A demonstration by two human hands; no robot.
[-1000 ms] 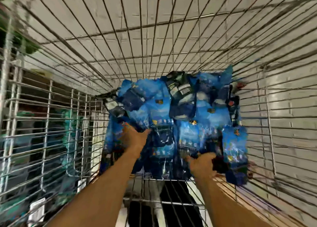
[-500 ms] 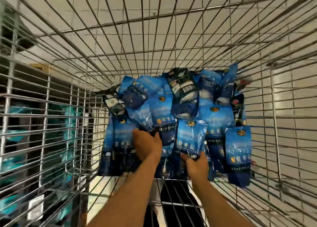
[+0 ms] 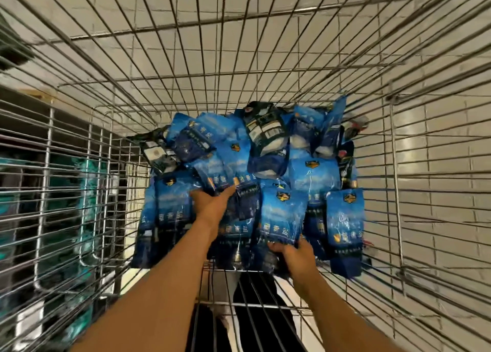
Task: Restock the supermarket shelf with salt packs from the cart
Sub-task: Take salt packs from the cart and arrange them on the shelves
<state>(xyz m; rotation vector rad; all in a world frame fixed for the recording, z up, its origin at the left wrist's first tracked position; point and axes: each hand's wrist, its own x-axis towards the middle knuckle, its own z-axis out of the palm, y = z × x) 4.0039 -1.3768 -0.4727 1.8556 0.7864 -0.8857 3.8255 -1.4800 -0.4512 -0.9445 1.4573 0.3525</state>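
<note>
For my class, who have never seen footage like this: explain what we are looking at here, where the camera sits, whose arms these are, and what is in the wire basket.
There is no machine here. A person wears a wide-angle camera on the head, so we look down along their own two bare arms. The wide lens bends the straight wires.

The metal grid all around is a shopping cart, seen from inside its basket. Through the wires you see a tiled floor. Piled at the far end lie many blue salt packs; a few show their dark backs.

The left hand reaches flat onto the middle of the pile, fingers stretched out, not yet closed on anything. The right hand grips the bottom edge of one front pack. At the left, behind the wires, something teal shows, too blurred to name.
</note>
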